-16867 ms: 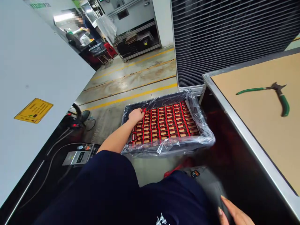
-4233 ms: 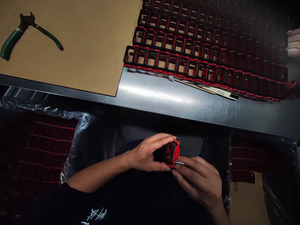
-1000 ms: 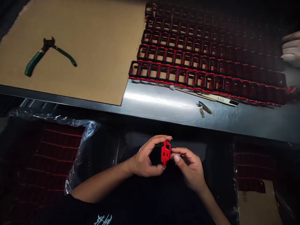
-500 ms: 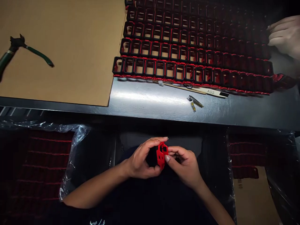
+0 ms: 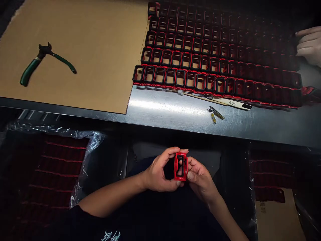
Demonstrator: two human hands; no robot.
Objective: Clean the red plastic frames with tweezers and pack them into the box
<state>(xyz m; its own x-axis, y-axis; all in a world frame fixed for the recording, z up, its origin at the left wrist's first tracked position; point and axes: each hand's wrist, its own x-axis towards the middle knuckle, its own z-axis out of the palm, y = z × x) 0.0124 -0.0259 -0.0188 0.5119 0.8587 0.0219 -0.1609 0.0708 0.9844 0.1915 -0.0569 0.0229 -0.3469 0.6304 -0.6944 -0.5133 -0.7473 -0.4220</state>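
Note:
A small red plastic frame with a black inner rim (image 5: 176, 166) is held upright in front of my body, below the bench edge. My left hand (image 5: 163, 170) grips it from the left, fingers over its top and thumb under its bottom end. On the other side, my right hand (image 5: 200, 175) pinches its right edge between thumb and fingers. The frame's rectangular opening faces me, and a fingertip shows through it. Long rows of similar red and black frames (image 5: 180, 77) stand on the metal bench beyond my hands.
Green-handled pliers (image 5: 31, 71) lie opened on a cardboard sheet (image 5: 100, 67). A cotton-tipped stick (image 5: 200, 97), a white strip marked A55 (image 5: 233, 103) and small metal pieces (image 5: 216, 113) lie before the rows. Plastic-lined boxes with frames (image 5: 60, 167) flank me. Another person's hand (image 5: 309, 47) is far right.
The red frame has turned so that its opening faces me more squarely. Both hands still hold it. The bench scene has shifted rightward in view.

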